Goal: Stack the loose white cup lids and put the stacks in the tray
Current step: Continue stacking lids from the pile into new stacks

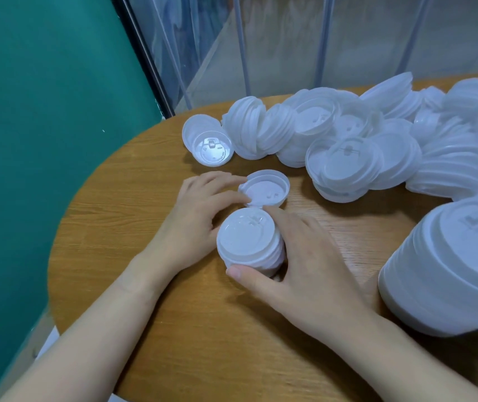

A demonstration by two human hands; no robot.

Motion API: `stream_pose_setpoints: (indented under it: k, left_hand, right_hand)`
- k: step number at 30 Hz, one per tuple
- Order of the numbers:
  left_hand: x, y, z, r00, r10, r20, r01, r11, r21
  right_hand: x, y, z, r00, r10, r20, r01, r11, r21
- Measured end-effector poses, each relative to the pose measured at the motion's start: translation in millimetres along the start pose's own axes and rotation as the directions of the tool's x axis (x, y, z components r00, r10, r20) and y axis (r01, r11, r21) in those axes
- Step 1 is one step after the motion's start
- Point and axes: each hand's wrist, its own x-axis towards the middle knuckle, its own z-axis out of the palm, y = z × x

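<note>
Wooden bench (150,291) carries everything: nearest, the right hand (304,256) curls around a short stack (251,242); at its 12 o'clock the left hand (200,210) pinches a lid (266,190). Beyond lies the pile (362,140). No tray is visible. A tilted lid could jam or topple the stack.

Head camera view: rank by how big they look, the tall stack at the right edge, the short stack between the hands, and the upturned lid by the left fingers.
1. Tall stack, though it is nearest the camera.
2. Short stack.
3. Upturned lid.
</note>
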Motion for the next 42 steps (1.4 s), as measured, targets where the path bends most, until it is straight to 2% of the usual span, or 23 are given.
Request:
stream_pose_setpoints:
  k: [7,9,11,13,15,16,18,20,21,24,31,34,42]
  left_hand:
    - [-7,7,-8,0.987,-0.088,-0.134,0.078,0.994,-0.077]
    - [-9,13,-12,0.956,-0.198,-0.218,0.153,0.966,-0.206]
    - [-10,18,-18,0.890,-0.339,-0.305,0.197,0.888,-0.415]
    - [-9,22,-25,0.809,-0.495,-0.317,0.178,0.720,-0.670]
    - [-7,26,-34,0.763,-0.609,-0.216,0.114,0.457,-0.882]
    - [-8,28,-38,0.762,-0.632,-0.144,0.096,0.329,-0.939]
    - [-11,29,-44,0.795,-0.606,0.000,0.103,0.135,-0.985]
    - [-16,28,-48,0.850,-0.513,0.117,0.148,0.019,-0.989]
    - [-18,27,-48,0.871,-0.462,0.165,0.183,-0.005,-0.983]
    - [-20,25,-44,0.888,-0.380,0.261,0.297,0.040,-0.954]
    - [-15,28,-37,0.831,-0.471,0.296,0.440,0.231,-0.868]
    - [-15,31,-37,0.809,-0.464,0.360,0.516,0.270,-0.813]
    - [-19,30,-38,0.776,-0.474,0.417,0.611,0.400,-0.683]
  right_hand:
    - [-1,0,0,1.000,-0.001,-0.014,0.001,1.000,0.006]
    - [-1,1,0,1.000,0.002,-0.007,-0.002,1.000,0.006]
    - [-1,1,0,1.000,0.003,-0.004,-0.003,1.000,0.003]
    - [-1,2,0,1.000,0.002,-0.005,-0.002,1.000,0.006]
    - [-2,2,1,1.000,0.001,-0.004,-0.001,1.000,0.004]
    - [-2,2,1,1.000,-0.001,-0.006,0.001,1.000,0.004]
    - [-1,2,1,1.000,-0.003,-0.008,0.004,1.000,0.006]
    - [-1,2,1,1.000,-0.007,-0.007,0.007,1.000,0.006]
    - [0,1,1,1.000,-0.008,-0.008,0.009,1.000,0.010]
    - [0,1,0,1.000,-0.013,-0.011,0.013,1.000,0.022]
    - [-1,2,0,1.000,-0.025,-0.016,0.025,1.000,0.002]
    - [0,3,0,1.000,-0.027,-0.015,0.027,1.000,0.010]
    - [-1,3,0,1.000,-0.025,-0.011,0.025,0.999,0.042]
